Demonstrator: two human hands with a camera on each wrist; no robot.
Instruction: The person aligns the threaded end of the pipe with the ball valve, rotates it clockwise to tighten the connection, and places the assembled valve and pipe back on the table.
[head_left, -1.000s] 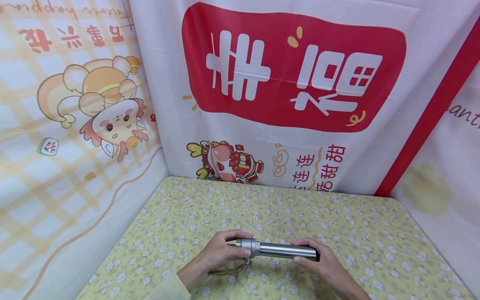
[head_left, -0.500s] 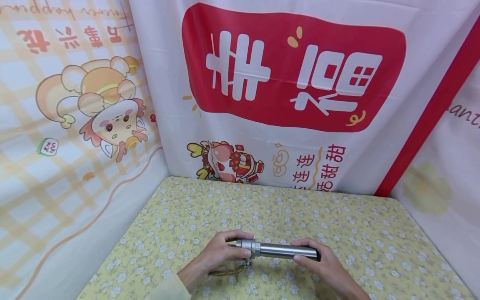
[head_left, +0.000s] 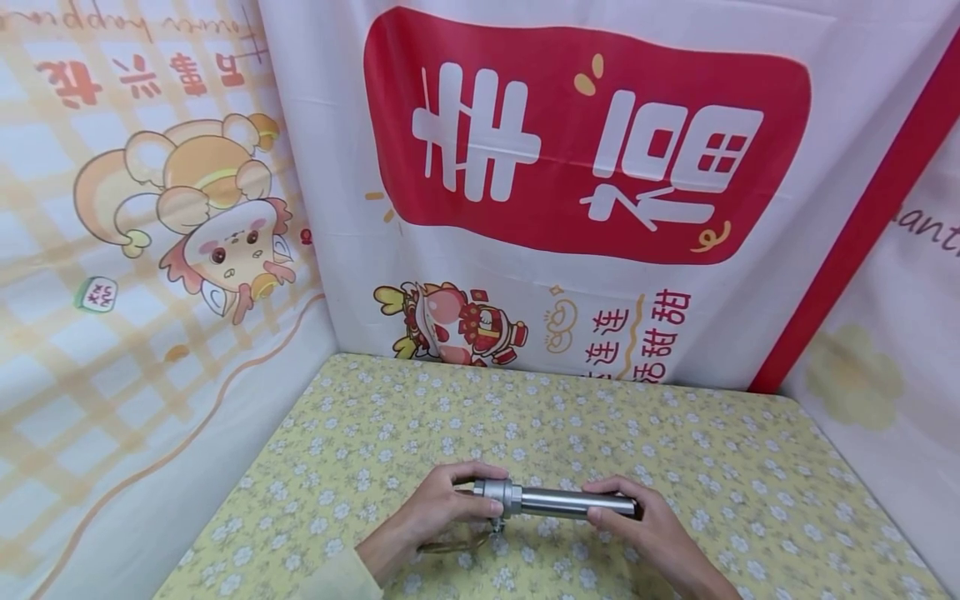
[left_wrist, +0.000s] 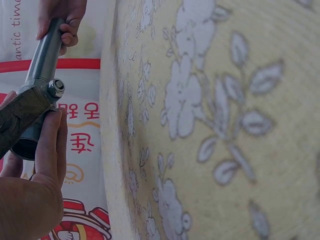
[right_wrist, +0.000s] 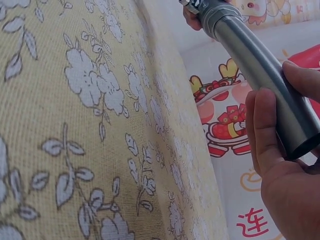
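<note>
A metal ball valve (head_left: 492, 493) is joined to a smooth steel pipe (head_left: 553, 502), and the two lie almost level over the table. Fingers and thumb of my left hand (head_left: 429, 507) grip the valve body. With my right hand (head_left: 647, 521) I hold the pipe near its free end, thumb on the near side. That end shows as a dark round opening in the right wrist view. A brown wrapped lever handle (left_wrist: 20, 117) runs from the valve toward my left forearm, beside a stem nut (left_wrist: 58, 87). My palm partly hides the valve's left end.
Under the hands is a table (head_left: 450, 417) with a yellow flowered cloth. A white and red printed curtain (head_left: 585, 242) hangs along its back edge. More printed cloth (head_left: 172, 333) stands on the left side, and a pale curtain (head_left: 885, 350) on the right.
</note>
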